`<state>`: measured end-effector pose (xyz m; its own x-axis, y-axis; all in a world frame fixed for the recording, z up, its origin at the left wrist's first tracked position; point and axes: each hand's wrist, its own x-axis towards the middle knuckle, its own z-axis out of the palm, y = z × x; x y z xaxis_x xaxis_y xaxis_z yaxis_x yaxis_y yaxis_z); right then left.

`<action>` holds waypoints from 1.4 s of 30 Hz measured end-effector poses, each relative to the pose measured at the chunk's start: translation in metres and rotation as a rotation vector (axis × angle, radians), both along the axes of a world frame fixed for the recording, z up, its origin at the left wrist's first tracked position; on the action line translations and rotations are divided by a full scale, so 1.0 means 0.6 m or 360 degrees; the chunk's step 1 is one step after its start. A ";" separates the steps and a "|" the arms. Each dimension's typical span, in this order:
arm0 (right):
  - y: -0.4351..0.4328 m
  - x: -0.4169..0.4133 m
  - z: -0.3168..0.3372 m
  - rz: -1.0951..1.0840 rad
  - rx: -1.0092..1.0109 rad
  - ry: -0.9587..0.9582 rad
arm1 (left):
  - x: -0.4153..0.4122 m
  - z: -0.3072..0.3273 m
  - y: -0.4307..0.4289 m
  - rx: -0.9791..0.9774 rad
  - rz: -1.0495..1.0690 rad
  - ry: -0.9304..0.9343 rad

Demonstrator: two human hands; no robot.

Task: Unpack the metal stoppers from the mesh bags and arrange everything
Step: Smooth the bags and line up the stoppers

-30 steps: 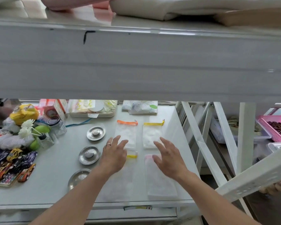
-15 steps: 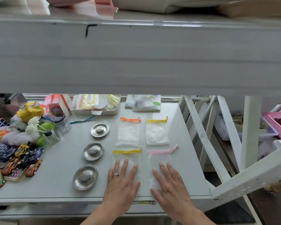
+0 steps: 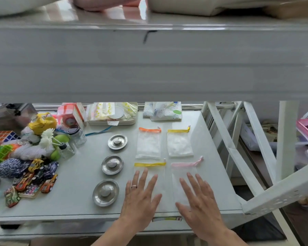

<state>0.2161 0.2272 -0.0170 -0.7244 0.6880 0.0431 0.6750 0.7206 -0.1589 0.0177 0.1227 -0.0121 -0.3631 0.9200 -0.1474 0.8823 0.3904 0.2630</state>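
Stoppers (image 3: pixel 112 165) sit unpacked beside the left hand (image 3: pixel 140 197); both open hands, right hand (image 3: pixel 197 203) included, flatten bags (image 3: pixel 150 176); final straightening likely remains.

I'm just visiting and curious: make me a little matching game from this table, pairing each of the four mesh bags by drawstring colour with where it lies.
Things:
1. orange-string bag
2. pink-string bag
3. far yellow-string bag
4. near yellow-string bag

Places:
A. under the left hand
B. far row, next to the metal stoppers
C. under the right hand
D. far row, toward the table's right edge

Pairs: 1-B, 2-C, 3-D, 4-A
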 end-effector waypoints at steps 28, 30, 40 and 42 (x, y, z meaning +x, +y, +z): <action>-0.252 -0.339 -0.009 0.0127 -0.0253 -0.0217 | -0.426 0.013 0.073 -0.0302 -0.0689 0.0216; -0.248 -0.336 -0.009 0.0104 -0.0269 -0.0210 | -0.426 0.011 0.083 -0.0307 -0.0704 0.0200; -0.243 -0.340 -0.002 0.0057 -0.0212 -0.0160 | -0.432 0.010 0.107 -0.0303 -0.0739 0.0136; -0.243 -0.338 -0.003 0.0058 -0.0195 -0.0149 | -0.429 0.011 0.108 -0.0298 -0.0726 0.0121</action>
